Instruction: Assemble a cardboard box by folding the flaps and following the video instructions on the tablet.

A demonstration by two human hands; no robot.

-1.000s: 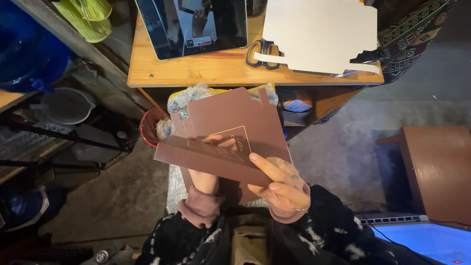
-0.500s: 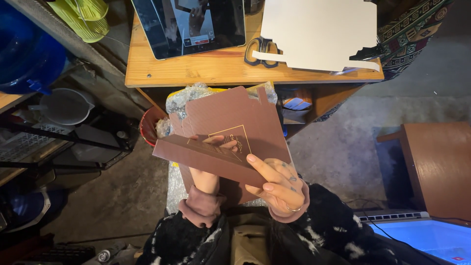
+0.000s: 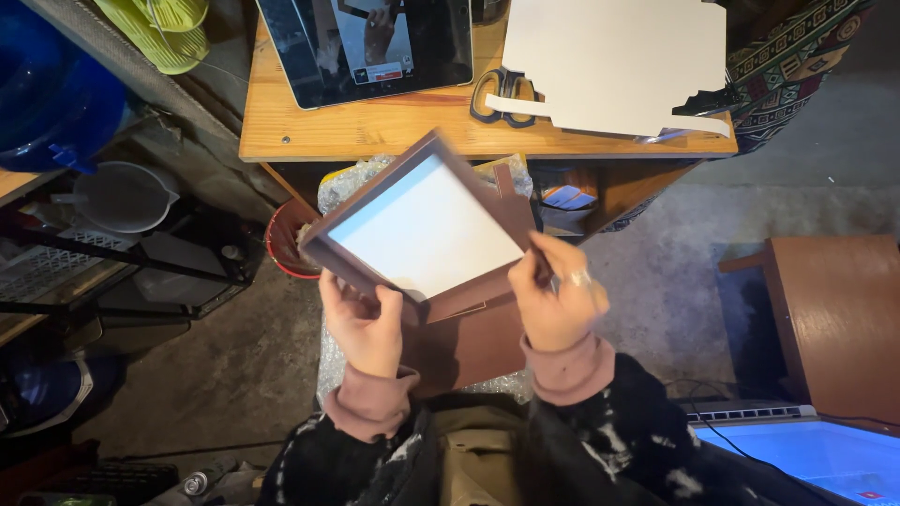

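While both hands grasp the brown square frame with white panel (image 3: 424,234), left hand (image 3: 364,323) low, right hand (image 3: 555,302) beside, keep it level.

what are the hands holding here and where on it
Both hands hold a brown picture frame: the left hand grips its lower-left edge, and the right hand its right edge, fingers curled on the rim.

Wooden table (image 3: 375,131): black scissors (image 3: 502,94) mid-top. Tablet (image 3: 370,42) lies left of scissors, white cut cardboard sheet (image 3: 623,56) right of them, its strip overlapping the handles.
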